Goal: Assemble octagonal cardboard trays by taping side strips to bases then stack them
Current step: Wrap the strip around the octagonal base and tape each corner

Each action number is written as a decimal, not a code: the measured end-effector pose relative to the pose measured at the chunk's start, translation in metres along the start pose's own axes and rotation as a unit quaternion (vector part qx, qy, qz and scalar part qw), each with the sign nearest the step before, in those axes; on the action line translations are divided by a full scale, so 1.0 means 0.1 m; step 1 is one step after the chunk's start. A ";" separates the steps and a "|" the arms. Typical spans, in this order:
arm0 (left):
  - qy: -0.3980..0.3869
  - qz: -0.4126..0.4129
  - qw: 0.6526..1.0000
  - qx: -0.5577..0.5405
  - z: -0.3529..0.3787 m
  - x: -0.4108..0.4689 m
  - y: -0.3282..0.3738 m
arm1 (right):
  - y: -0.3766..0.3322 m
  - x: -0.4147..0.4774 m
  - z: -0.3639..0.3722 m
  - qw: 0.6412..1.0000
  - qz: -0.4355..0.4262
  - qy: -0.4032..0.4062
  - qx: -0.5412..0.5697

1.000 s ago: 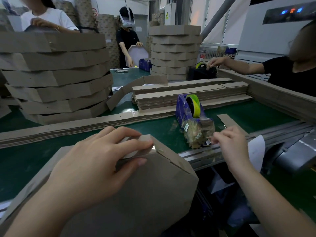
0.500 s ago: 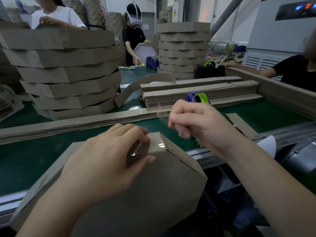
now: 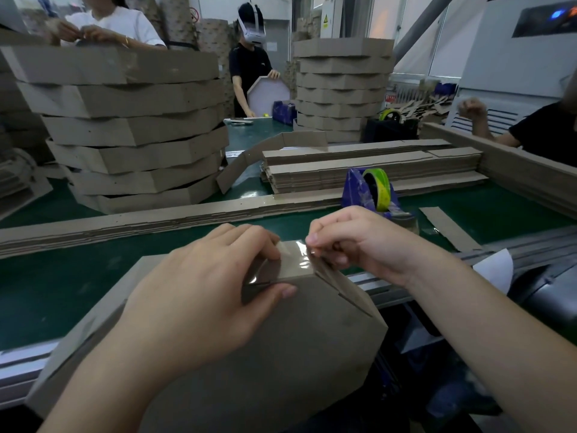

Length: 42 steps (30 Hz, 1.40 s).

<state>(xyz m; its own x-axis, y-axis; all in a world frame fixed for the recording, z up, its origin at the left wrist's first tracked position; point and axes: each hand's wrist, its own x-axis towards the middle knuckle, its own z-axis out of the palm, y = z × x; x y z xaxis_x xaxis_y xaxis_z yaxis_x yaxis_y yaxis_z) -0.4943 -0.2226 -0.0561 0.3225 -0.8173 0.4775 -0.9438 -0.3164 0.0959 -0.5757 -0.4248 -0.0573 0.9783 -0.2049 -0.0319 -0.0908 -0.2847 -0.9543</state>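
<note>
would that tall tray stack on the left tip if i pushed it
Probably it would shear rather than tip whole: the tray stack has crooked, offset layers. Likely light for its size, being hollow cardboard.

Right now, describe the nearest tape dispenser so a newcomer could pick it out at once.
On the green table, find the flat pile of cardboard strips in the middle. The tape dispenser stands just in front of it, beyond the right hand. It is blue with a yellow-green roll; another blue dispenser and a black dispenser sit far back by the tall tray stack.
</note>
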 end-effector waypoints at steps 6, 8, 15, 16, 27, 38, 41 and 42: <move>-0.007 -0.027 1.000 -0.009 0.03 -0.02 -0.01 | 0.01 -0.01 -0.02 1.000 0.002 0.003 -0.006; 0.000 -0.013 1.000 0.003 0.02 -0.01 0.01 | 0.02 -0.01 -0.03 1.000 0.003 -0.001 -0.008; -0.036 0.006 0.999 0.025 -0.03 0.00 0.04 | 0.06 0.01 -0.06 1.000 0.007 -0.008 -0.028; -0.034 0.006 0.999 0.026 -0.02 0.00 0.04 | 0.07 0.01 -0.07 0.999 0.010 -0.009 -0.035; -0.046 0.006 0.999 0.010 0.00 0.01 0.04 | 0.07 0.03 -0.16 0.987 0.108 -0.079 -0.090; -0.025 0.009 1.000 -0.004 0.00 -0.02 0.02 | 0.21 -0.05 -0.20 0.978 0.083 0.020 -0.191; -0.022 0.015 1.000 0.005 -0.01 -0.01 0.03 | 0.18 -0.05 -0.05 0.983 -0.039 0.094 -0.153; -0.017 0.017 1.000 0.012 0.00 -0.01 0.04 | 0.16 -0.03 0.04 0.986 -0.061 0.082 -0.130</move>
<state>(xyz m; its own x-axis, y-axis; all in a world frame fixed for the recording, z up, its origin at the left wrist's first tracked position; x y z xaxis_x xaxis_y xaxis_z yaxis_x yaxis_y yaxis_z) -0.4979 -0.2231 -0.0556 0.2932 -0.8431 0.4509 -0.9523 -0.2994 0.0594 -0.5798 -0.4254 -0.0740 0.9432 -0.2975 0.1479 -0.0400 -0.5434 -0.8385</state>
